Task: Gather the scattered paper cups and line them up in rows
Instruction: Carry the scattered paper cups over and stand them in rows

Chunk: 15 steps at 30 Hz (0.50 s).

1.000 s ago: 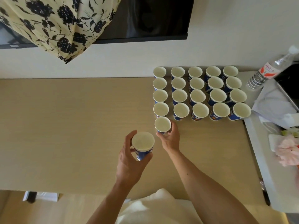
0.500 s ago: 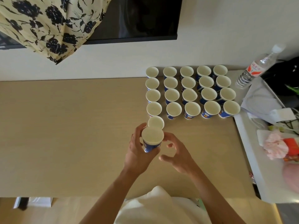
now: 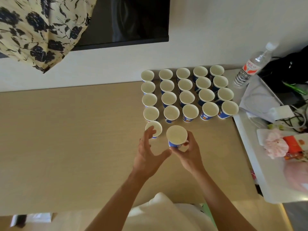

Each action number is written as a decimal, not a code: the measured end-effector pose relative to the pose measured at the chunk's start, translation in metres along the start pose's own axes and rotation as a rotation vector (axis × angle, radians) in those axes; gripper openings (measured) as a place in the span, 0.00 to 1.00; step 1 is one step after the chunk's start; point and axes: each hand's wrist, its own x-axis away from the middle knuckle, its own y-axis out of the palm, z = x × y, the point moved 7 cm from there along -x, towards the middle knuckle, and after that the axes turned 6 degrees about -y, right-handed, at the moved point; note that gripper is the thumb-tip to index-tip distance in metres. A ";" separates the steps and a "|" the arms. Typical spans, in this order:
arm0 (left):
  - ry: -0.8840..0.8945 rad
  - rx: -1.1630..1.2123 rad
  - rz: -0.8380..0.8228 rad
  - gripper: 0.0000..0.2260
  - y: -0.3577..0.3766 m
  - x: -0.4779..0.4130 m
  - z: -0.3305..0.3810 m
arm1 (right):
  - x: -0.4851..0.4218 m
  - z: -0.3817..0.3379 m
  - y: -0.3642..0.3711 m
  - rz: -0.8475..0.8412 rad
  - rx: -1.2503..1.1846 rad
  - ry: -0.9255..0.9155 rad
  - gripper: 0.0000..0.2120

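Several blue-and-white paper cups (image 3: pixel 187 95) stand upright in neat rows on the tan table (image 3: pixel 66 139), against the back wall. One more cup (image 3: pixel 155 128) begins a nearer row at the left. My right hand (image 3: pixel 187 151) grips another paper cup (image 3: pixel 176 135) by its lower side, just right of that cup and a little in front of the rows. My left hand (image 3: pixel 147 154) is spread with relaxed fingers, holding nothing, its fingertips over the near edge of the left cup.
A clear water bottle (image 3: pixel 250 67) stands at the back right beside a black bag (image 3: pixel 288 67). On the white side surface (image 3: pixel 260 177) to the right lie papers, cables, a pink crumpled item and an orange packet. A floral cloth (image 3: pixel 36 29) hangs over a dark screen.
The held cup passed from my left hand to my right hand and moved right, next to the first cup of the near row. My left hand let go and opened.
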 end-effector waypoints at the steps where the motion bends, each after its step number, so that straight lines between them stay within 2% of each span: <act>1: -0.022 0.012 0.030 0.39 -0.005 0.001 -0.005 | -0.003 0.009 0.000 0.034 -0.005 0.036 0.29; 6: -0.097 0.042 0.111 0.32 -0.015 0.008 -0.026 | -0.020 0.043 0.013 0.095 0.097 0.106 0.29; 15: -0.149 0.064 0.152 0.33 -0.023 0.012 -0.043 | -0.038 0.058 0.025 0.175 0.146 0.103 0.30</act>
